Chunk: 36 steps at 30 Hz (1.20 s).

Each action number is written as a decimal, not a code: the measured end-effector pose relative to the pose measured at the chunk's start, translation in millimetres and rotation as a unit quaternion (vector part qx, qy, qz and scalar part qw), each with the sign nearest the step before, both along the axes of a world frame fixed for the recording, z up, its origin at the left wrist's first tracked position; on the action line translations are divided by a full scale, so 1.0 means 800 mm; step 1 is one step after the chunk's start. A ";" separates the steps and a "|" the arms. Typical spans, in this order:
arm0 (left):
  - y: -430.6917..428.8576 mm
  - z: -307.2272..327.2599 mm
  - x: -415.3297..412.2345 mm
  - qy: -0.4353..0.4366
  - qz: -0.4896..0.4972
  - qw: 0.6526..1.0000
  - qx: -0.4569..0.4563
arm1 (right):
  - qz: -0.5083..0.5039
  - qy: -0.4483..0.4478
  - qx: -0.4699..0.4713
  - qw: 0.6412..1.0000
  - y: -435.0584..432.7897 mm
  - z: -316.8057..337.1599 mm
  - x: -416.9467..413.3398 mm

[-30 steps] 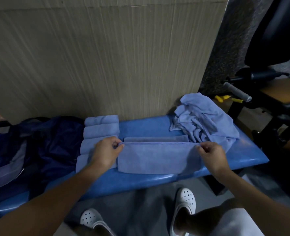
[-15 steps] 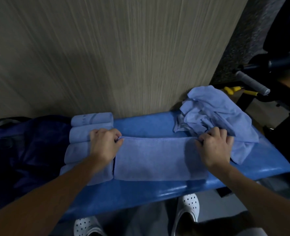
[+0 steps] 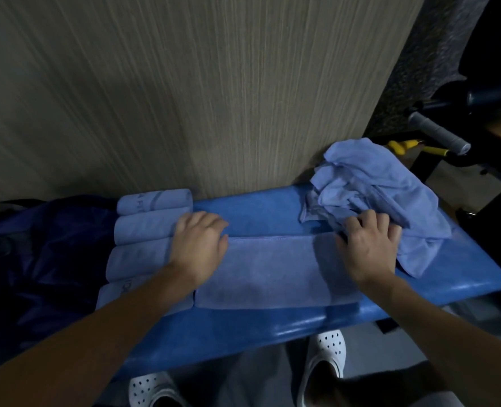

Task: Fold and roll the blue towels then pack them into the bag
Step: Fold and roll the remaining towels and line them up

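left hand (image 3: 199, 247) flat; right hand (image 3: 367, 250) fingers (image 3: 371, 221) curled, grip unclear

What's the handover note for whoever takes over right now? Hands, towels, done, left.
Left hand rests flat on the left end of the folded towel; right hand on its right end, fingers bent, grip unclear.
It lies on the bench; four rolled towels beside the bag; loose pile at right.
Done: four rolled, one folded. Left: roll this one, do the pile, pack all.
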<state>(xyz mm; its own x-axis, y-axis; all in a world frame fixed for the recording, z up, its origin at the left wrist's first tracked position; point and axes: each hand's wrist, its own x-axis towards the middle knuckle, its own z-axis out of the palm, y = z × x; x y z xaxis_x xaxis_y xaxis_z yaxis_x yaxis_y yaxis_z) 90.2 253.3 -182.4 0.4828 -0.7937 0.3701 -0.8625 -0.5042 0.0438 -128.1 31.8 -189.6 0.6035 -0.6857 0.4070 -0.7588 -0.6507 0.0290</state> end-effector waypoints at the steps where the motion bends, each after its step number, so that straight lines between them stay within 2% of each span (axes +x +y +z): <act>1: -0.006 0.000 -0.013 -0.003 -0.044 0.999 -0.003 | 0.000 -0.029 0.008 1.000 0.004 -0.001 -0.003; 4: -0.033 -0.002 -0.062 0.023 -0.137 0.989 0.049 | -0.025 -0.128 0.071 0.989 0.025 -0.011 -0.015; 7: -0.056 -0.014 -0.103 0.069 -0.155 0.978 0.118 | -0.043 -0.174 0.145 0.973 0.051 -0.030 -0.030; 10: -0.070 -0.034 -0.123 0.100 -0.140 0.968 0.184 | -0.073 -0.103 0.164 0.978 0.067 -0.042 -0.040; 13: -0.072 -0.049 -0.129 0.092 -0.121 0.963 0.222 | -0.057 -0.044 0.174 0.982 0.071 -0.035 -0.039; 18: -0.073 -0.053 -0.131 0.080 -0.110 0.961 0.240 | -0.065 0.031 0.225 0.972 0.069 -0.021 -0.034; 24: -0.076 -0.057 -0.132 0.065 -0.099 0.967 0.225 | -0.072 0.046 0.260 0.962 0.058 -0.016 -0.034; 27: -0.076 -0.057 -0.134 0.065 -0.096 0.968 0.224 | -0.086 0.021 0.299 0.950 0.057 -0.011 -0.034; 30: -0.076 -0.057 -0.134 0.067 -0.092 0.969 0.221 | -0.094 0.009 0.300 0.949 0.062 -0.005 -0.033; 33: -0.075 -0.057 -0.134 0.068 -0.095 0.970 0.214 | -0.062 -0.055 0.320 0.944 0.067 -0.001 -0.032; 36: -0.075 -0.057 -0.135 0.074 -0.092 0.971 0.206 | -0.065 -0.166 0.433 0.884 0.064 -0.002 -0.032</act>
<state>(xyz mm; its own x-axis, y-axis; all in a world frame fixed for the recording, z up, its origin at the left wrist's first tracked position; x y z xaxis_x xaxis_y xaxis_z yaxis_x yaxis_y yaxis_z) -17.7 193.7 -227.9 0.3426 -0.9376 -0.0594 -0.9393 -0.3432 0.0007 -154.1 82.8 -191.0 0.4421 -0.8817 -0.1647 -0.7021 -0.2259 -0.6753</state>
